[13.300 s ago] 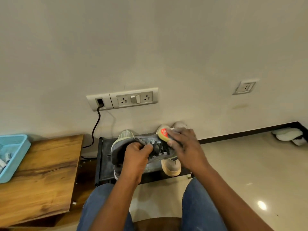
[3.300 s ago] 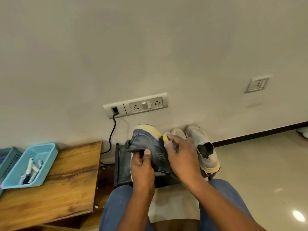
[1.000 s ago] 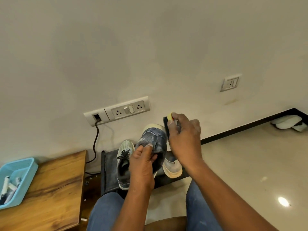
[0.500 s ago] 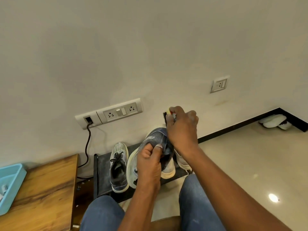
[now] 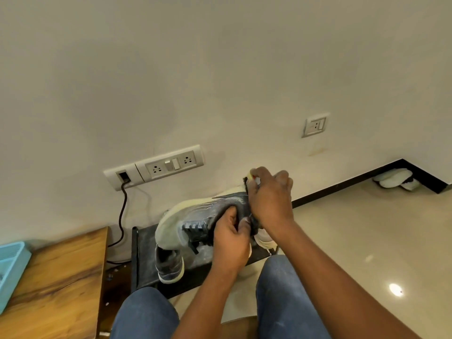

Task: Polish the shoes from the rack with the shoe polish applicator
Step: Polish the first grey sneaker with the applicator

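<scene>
A: Grey knit sneaker (image 5: 210, 214) with pale yellow sole, centre frame, tipped on its side above the black rack (image 5: 144, 255). Left hand (image 5: 231, 238) grips its collar.

B: Right hand (image 5: 270, 199)?

A: Fingers curled round a yellow-topped polish applicator (image 5: 250, 178) at the sneaker's right end.

B: Surroundings?

A: Second grey shoe (image 5: 168, 265) on the rack, partly hidden by the held one. Wooden table (image 5: 56, 285) and blue tray (image 5: 11, 270) at lower left.
</scene>
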